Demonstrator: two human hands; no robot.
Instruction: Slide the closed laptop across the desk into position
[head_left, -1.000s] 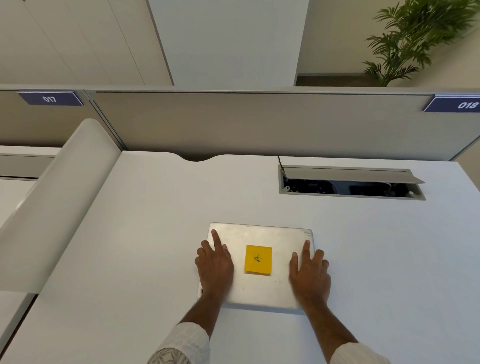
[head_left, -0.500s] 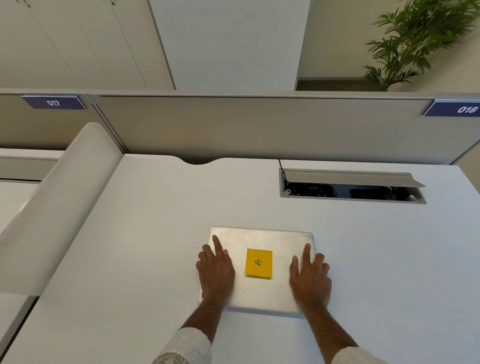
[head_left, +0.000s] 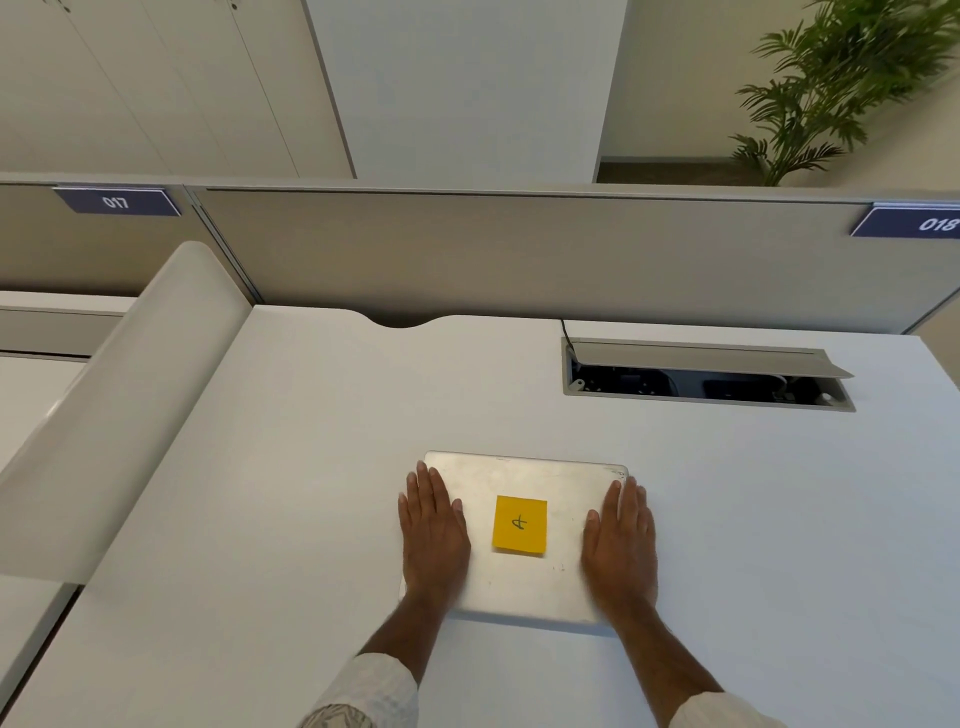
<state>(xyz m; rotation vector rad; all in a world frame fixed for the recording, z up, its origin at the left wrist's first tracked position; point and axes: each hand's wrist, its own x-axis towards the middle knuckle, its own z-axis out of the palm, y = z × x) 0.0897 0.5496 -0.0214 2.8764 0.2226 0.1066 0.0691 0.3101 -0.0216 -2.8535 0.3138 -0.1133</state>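
**Closed laptop under two flat hands**

The closed laptop (head_left: 522, 540) lies flat on the white counter (head_left: 753, 519), near its front-centre. The left hand (head_left: 434, 535) rests palm-down over the laptop's left edge, fingers together and extended. The right hand (head_left: 621, 540) rests likewise over the right edge. Neither hand grips anything. A yellow sticky note (head_left: 520, 525) sits on the lid between the hands.

Both side edges and near corners of the laptop are covered by the hands. The mark on the note is hard to read.

The laptop's long axis runs left to right, parallel to the partition (head_left: 519, 249)
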